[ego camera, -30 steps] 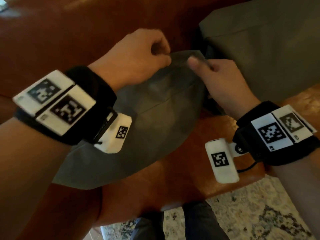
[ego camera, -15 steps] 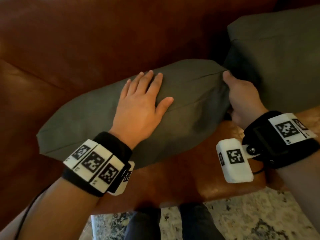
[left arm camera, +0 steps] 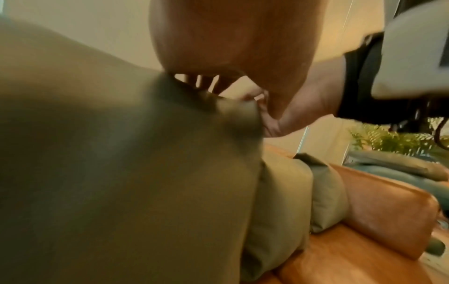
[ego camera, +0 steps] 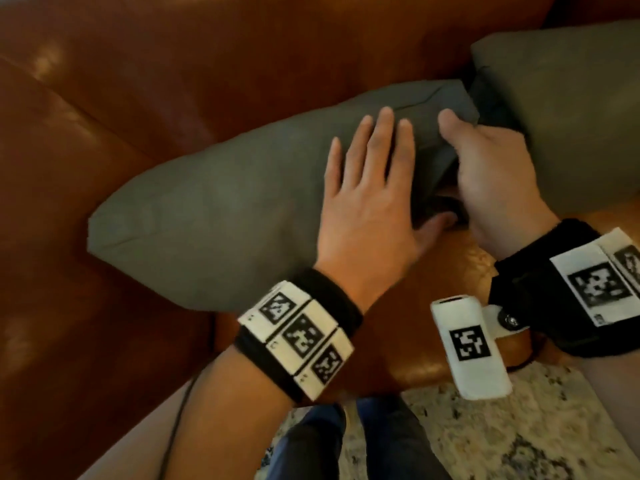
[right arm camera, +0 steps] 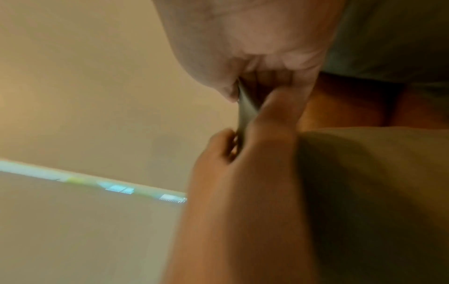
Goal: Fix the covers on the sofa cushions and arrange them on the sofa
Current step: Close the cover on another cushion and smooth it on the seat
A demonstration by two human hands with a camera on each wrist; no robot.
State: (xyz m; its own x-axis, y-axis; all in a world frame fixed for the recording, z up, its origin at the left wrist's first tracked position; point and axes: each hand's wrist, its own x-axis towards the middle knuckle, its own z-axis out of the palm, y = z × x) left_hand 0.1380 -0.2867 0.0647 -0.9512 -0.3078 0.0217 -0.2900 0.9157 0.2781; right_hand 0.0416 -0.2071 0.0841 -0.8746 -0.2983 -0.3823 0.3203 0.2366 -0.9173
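A grey-green cushion (ego camera: pixel 214 216) lies tilted on the brown leather sofa (ego camera: pixel 104 341), its long side against the backrest. My left hand (ego camera: pixel 374 181) rests flat on the cushion's right part with the fingers straight and spread. My right hand (ego camera: pixel 481 150) grips the cushion's right end, thumb on top and fingers curled underneath. In the right wrist view a fold of the cover fabric (right arm camera: pixel 245 109) is pinched between thumb and fingers, with the left hand (right arm camera: pixel 243 173) just below. The left wrist view shows the right hand (left arm camera: pixel 267 119) at the cushion (left arm camera: pixel 121 173) corner.
A second grey-green cushion (ego camera: pixel 568 109) leans against the backrest at the right, close behind my right hand. The left wrist view shows two cushions (left arm camera: pixel 279 201) upright beside the sofa arm (left arm camera: pixel 388 211). A patterned rug (ego camera: pixel 485 438) and my legs are below the seat edge.
A second ago both hands pinched the cover's raised edge. The cushion then went down onto the seat, and my flat left hand has since slid right, close to the right hand.
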